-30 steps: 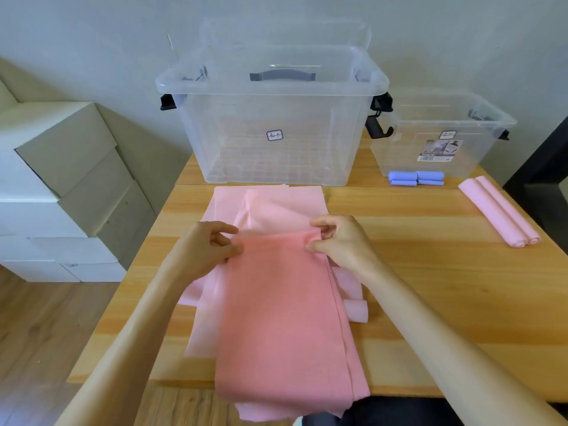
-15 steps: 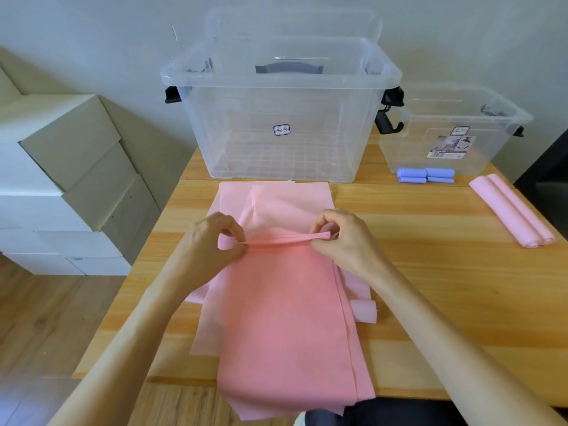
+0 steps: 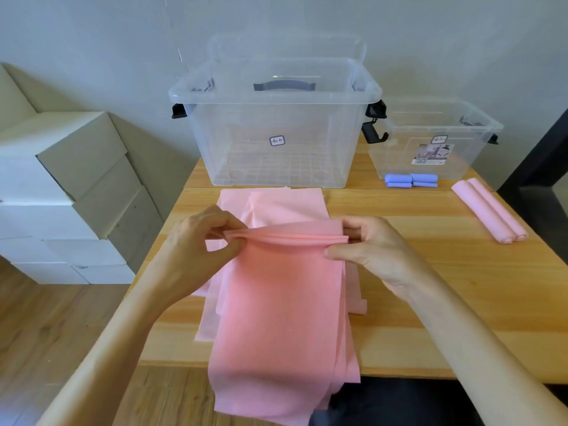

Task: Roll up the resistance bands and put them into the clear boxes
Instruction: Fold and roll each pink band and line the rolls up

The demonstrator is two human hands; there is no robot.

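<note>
No text is legible: the large clear box [image 3: 276, 124] carries a small handwritten sticker [image 3: 277, 140], and the smaller clear box [image 3: 436, 139] at 3 o'clock a barcoded product label [image 3: 431, 153].

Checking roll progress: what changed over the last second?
Both hands, left and right, kept pinching the far edge of the salmon band and turned it over toward the person: flat a second ago, it is now a first narrow roll, lifted slightly. Unchanged: pale pink bands underneath, both clear boxes empty, blue rolls and pink rolls on the table.
</note>
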